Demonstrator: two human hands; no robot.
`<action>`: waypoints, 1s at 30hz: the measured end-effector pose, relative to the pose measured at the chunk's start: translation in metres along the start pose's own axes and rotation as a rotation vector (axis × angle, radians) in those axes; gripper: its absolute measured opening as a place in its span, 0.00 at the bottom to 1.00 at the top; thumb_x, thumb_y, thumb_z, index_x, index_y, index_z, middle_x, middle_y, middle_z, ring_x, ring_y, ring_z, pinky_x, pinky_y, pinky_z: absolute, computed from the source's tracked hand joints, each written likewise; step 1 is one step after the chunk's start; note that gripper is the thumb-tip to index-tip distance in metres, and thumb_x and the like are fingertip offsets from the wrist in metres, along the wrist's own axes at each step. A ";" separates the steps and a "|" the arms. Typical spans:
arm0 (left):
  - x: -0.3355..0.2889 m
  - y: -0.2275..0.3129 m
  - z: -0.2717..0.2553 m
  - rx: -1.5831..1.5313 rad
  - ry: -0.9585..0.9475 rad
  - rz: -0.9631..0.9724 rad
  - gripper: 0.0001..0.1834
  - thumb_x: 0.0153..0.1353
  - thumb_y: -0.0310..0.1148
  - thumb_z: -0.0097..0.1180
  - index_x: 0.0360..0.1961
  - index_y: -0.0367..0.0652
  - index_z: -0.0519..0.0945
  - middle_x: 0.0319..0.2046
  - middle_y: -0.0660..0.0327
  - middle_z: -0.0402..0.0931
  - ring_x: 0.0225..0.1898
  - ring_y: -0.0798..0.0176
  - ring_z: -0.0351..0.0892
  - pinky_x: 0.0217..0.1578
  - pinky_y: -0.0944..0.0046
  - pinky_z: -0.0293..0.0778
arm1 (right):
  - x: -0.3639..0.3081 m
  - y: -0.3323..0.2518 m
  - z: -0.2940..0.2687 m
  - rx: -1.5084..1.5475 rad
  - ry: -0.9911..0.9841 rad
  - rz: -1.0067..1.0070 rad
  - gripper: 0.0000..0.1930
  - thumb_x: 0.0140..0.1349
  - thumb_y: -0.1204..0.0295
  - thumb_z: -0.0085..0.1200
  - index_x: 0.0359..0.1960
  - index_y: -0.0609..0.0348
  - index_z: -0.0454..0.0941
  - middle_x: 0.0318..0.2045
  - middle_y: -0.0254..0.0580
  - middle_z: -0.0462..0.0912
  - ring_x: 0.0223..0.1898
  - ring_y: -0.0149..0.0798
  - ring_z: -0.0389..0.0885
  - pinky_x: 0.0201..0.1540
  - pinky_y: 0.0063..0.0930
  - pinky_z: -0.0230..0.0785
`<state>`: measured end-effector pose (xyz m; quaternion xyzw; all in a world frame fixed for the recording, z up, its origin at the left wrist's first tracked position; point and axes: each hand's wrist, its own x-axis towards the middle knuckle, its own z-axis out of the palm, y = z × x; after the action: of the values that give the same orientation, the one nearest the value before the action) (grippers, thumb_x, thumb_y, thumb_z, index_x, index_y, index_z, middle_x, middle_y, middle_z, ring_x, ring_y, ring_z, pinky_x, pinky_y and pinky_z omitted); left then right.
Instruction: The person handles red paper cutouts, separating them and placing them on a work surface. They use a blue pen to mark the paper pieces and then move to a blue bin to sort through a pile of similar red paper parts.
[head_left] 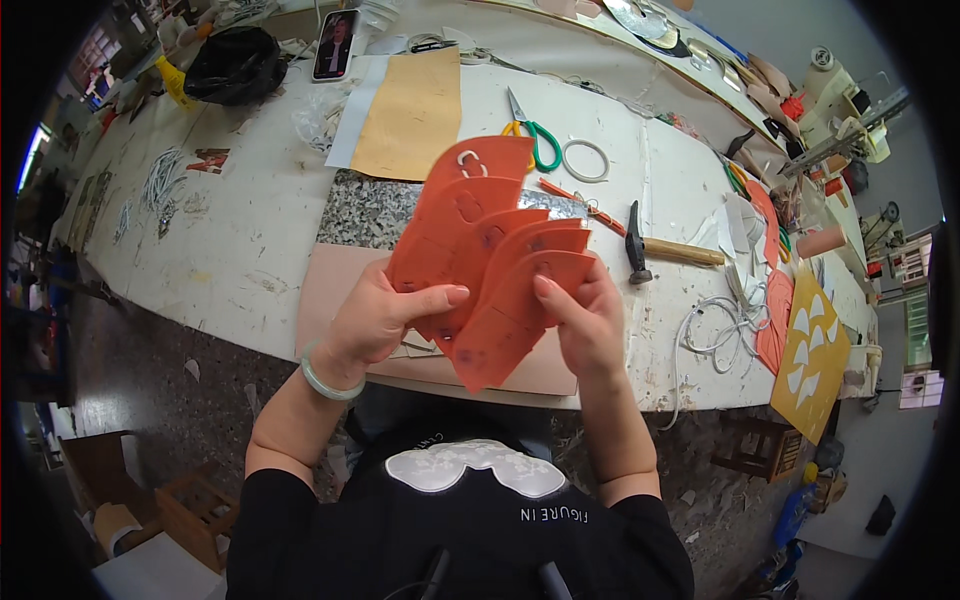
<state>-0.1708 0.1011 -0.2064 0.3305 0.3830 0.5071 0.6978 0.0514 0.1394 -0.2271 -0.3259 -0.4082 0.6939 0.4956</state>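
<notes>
Several flat orange-red cut pieces [465, 240], overlapping like a fan, are held up between my two hands above the near edge of the table. My left hand [385, 315], below a pale bangle, grips their left side with the thumb on top. On the right side, my right hand [583, 315] pinches the front pieces under its thumb. The rearmost piece carries a white looped strip near its top; others show slots and dark smudges. Fingers behind the stack are partly hidden. Beneath the pieces lie a pinkish board [340, 280] and a speckled stone slab [365, 210].
A hammer [675, 250], scissors [535, 135] and a white ring [585, 160] lie beyond my right hand. White cord [715, 330] and a yellow sheet with white shapes [810, 350] are at the right. Tan sheets [410, 110], a phone [335, 45] and a black bag [235, 65] stand farther back.
</notes>
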 end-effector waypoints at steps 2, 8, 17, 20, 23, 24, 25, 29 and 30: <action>0.001 -0.004 -0.004 0.005 0.015 -0.013 0.20 0.61 0.25 0.55 0.54 0.29 0.70 0.46 0.51 0.78 0.41 0.62 0.83 0.39 0.65 0.82 | 0.002 0.005 0.006 0.007 0.019 -0.049 0.23 0.60 0.81 0.57 0.56 0.66 0.65 0.48 0.46 0.79 0.49 0.33 0.78 0.53 0.28 0.71; -0.007 0.009 -0.011 -0.220 0.016 -0.034 0.20 0.64 0.26 0.48 0.54 0.25 0.68 0.48 0.45 0.76 0.45 0.57 0.82 0.42 0.62 0.82 | 0.005 -0.001 -0.013 0.123 0.075 -0.054 0.20 0.61 0.81 0.55 0.54 0.69 0.67 0.47 0.48 0.79 0.49 0.35 0.79 0.54 0.29 0.71; 0.000 -0.011 -0.012 -0.060 0.011 0.058 0.18 0.62 0.25 0.55 0.53 0.32 0.73 0.45 0.54 0.79 0.44 0.61 0.82 0.40 0.64 0.82 | -0.003 0.001 -0.007 0.154 0.013 0.075 0.18 0.60 0.80 0.56 0.52 0.68 0.68 0.46 0.46 0.80 0.48 0.34 0.79 0.54 0.28 0.70; -0.001 -0.009 -0.006 0.010 -0.021 0.004 0.17 0.63 0.27 0.54 0.52 0.32 0.73 0.44 0.55 0.79 0.44 0.63 0.81 0.42 0.63 0.81 | 0.001 0.005 0.001 0.150 0.009 0.094 0.19 0.60 0.80 0.56 0.53 0.67 0.68 0.46 0.46 0.80 0.48 0.34 0.79 0.53 0.28 0.70; -0.001 -0.008 -0.011 -0.126 0.004 -0.060 0.18 0.67 0.32 0.49 0.54 0.31 0.71 0.46 0.52 0.78 0.45 0.60 0.82 0.41 0.61 0.82 | 0.000 0.003 0.001 0.130 0.022 0.044 0.19 0.60 0.80 0.55 0.53 0.67 0.67 0.47 0.46 0.79 0.48 0.34 0.79 0.54 0.29 0.70; -0.002 -0.007 -0.013 -0.207 0.006 -0.060 0.19 0.67 0.33 0.47 0.54 0.30 0.70 0.47 0.51 0.77 0.45 0.58 0.82 0.41 0.59 0.82 | 0.000 0.002 0.000 0.122 0.026 0.030 0.19 0.60 0.80 0.55 0.52 0.67 0.67 0.47 0.47 0.79 0.48 0.34 0.79 0.54 0.29 0.70; -0.003 -0.006 -0.015 -0.289 0.009 -0.059 0.21 0.68 0.35 0.45 0.55 0.29 0.69 0.47 0.49 0.77 0.45 0.56 0.82 0.42 0.58 0.82 | -0.001 0.001 -0.002 0.126 0.041 0.011 0.18 0.60 0.81 0.55 0.52 0.68 0.67 0.47 0.47 0.79 0.48 0.34 0.79 0.54 0.29 0.70; -0.005 0.002 -0.016 -0.211 -0.020 -0.062 0.24 0.68 0.36 0.40 0.57 0.26 0.65 0.50 0.44 0.74 0.48 0.48 0.81 0.42 0.55 0.82 | -0.004 -0.005 -0.015 0.167 0.084 -0.058 0.18 0.60 0.82 0.53 0.52 0.68 0.68 0.47 0.48 0.80 0.48 0.35 0.80 0.53 0.28 0.71; -0.006 0.004 -0.015 -0.207 -0.022 -0.062 0.24 0.68 0.36 0.40 0.56 0.26 0.66 0.50 0.43 0.74 0.48 0.47 0.80 0.42 0.55 0.82 | -0.005 -0.006 -0.018 0.184 0.087 -0.071 0.18 0.60 0.82 0.53 0.52 0.69 0.68 0.46 0.48 0.80 0.47 0.35 0.80 0.53 0.28 0.72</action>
<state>-0.1866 0.0979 -0.2091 0.2502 0.3307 0.5183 0.7479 0.0705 0.1404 -0.2292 -0.2940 -0.3321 0.6957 0.5651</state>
